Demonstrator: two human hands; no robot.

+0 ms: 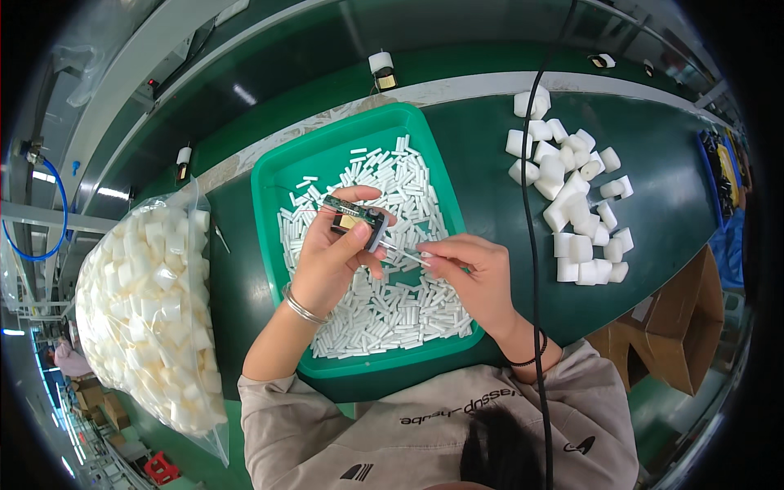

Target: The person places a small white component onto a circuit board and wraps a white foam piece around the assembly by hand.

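Observation:
My left hand (336,249) grips a small black device (356,220) with a green circuit board along its side and a pale yellow patch. Thin red wires run off its left end. From the device's right end a slim light-coloured rod (406,253) reaches toward my right hand (469,265), whose thumb and fingers are pinched on its far end. Whether the rod is joined to the device, I cannot tell. Both hands hover over a green plastic tray (265,184) holding many short white tubes (392,314).
A clear bag of white foam pieces (147,306) stands at the left, with a small pointed tool (221,238) beside it. Loose white foam pieces (572,196) lie at the right. A black cable (531,212) hangs across the view. Cardboard boxes (678,318) sit lower right.

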